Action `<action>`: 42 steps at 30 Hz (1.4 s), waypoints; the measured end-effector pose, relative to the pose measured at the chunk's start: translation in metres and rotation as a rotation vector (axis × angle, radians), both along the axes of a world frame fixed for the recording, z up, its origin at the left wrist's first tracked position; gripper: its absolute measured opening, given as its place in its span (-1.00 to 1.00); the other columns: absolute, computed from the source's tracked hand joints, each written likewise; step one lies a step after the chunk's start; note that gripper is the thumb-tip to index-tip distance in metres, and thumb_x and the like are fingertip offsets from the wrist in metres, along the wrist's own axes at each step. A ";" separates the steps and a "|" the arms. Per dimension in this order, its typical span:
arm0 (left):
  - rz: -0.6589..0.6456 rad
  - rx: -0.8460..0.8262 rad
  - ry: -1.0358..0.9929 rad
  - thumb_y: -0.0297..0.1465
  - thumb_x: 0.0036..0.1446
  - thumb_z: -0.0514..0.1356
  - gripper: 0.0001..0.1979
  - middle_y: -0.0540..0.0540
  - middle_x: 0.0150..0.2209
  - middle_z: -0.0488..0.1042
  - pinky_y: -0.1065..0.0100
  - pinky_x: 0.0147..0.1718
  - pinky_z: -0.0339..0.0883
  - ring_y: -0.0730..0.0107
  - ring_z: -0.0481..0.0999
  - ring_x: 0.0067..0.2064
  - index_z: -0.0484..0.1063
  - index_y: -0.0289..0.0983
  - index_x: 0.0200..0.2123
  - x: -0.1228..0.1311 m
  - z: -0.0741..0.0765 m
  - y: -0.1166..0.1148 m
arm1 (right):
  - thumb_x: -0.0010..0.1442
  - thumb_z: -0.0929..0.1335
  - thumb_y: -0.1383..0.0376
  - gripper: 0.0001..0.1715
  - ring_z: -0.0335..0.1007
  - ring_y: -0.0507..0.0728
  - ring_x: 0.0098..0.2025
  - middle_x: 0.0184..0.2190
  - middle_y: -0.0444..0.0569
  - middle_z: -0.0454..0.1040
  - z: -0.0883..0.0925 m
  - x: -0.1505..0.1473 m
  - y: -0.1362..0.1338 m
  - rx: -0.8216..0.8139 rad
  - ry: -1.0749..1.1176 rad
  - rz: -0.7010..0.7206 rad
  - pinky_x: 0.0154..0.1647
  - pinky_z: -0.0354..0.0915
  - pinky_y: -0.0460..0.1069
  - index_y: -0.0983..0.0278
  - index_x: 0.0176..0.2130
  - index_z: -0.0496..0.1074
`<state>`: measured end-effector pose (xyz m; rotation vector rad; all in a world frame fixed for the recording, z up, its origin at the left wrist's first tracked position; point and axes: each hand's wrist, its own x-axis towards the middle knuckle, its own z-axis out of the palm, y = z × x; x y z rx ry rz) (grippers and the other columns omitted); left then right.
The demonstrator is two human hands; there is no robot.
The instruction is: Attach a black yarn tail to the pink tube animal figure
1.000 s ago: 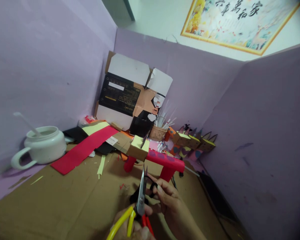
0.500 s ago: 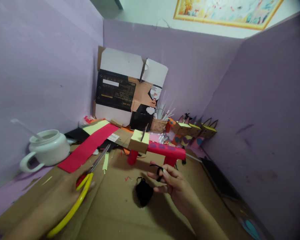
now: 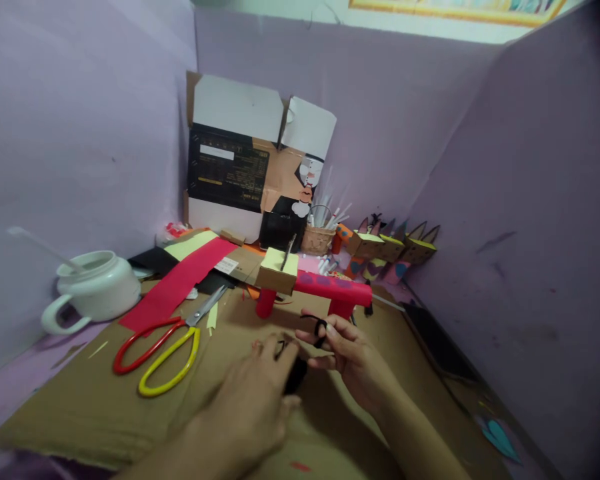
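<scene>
My left hand [image 3: 253, 390] reaches over a ball of black yarn [image 3: 296, 377] on the cardboard, thumb and fingers around it, hiding much of it. My right hand [image 3: 347, 350] pinches a small loop of black yarn [image 3: 321, 331] between thumb and forefinger, the other fingers loosely spread. Scissors [image 3: 186, 323] with one red and one yellow handle lie to the left, blades slightly parted. Just beyond the hands stands a cardboard animal with a red tube body [image 3: 335, 289], purple spots, red legs and a box head [image 3: 277, 272] topped with pale yellow.
A white pot [image 3: 97, 283] with a stick in it stands at left beside a red paper strip [image 3: 180, 283]. Behind are an unfolded carton [image 3: 227, 167], a basket [image 3: 319, 240] of markers and several box-headed figures [image 3: 380, 245]. A dark flat device [image 3: 437, 343] lies at right.
My left hand has let go of the scissors, leaving them on the cardboard, and moved right onto the yarn ball. My right hand keeps its pinch. The view has tipped slightly downward.
</scene>
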<state>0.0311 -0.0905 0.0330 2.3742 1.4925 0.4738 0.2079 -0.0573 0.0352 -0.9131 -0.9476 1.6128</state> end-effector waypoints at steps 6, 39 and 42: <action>-0.043 0.145 0.203 -0.53 -0.10 0.14 -0.55 -0.09 -0.10 0.41 0.31 -0.16 0.36 0.25 0.41 -0.10 0.36 -0.15 -0.07 -0.001 0.004 0.027 | -0.05 0.52 0.13 -0.68 0.50 0.27 -0.07 0.10 0.03 0.35 -0.006 0.003 0.003 0.008 -0.018 0.009 -0.43 0.48 -0.06 0.30 -0.46 0.44; -0.334 -0.108 -0.687 -0.58 0.06 0.11 -0.68 0.01 -0.18 0.54 0.44 -0.12 0.33 0.43 0.50 -0.12 0.56 -0.14 -0.23 -0.001 0.031 0.042 | -0.10 0.52 0.06 -0.60 0.35 0.01 -0.37 -0.24 -0.01 0.42 -0.012 -0.005 0.000 0.078 -0.053 0.151 -0.52 0.42 -0.12 0.34 -0.52 0.47; -0.328 -0.087 -0.664 -0.59 0.05 0.10 -0.67 -0.01 -0.22 0.52 0.44 -0.18 0.33 0.44 0.50 -0.18 0.56 -0.17 -0.22 -0.001 0.028 0.044 | -0.11 0.53 0.06 -0.60 0.33 0.00 -0.42 -0.36 -0.04 0.42 -0.012 -0.006 0.000 0.071 -0.046 0.164 -0.54 0.40 -0.13 0.34 -0.53 0.47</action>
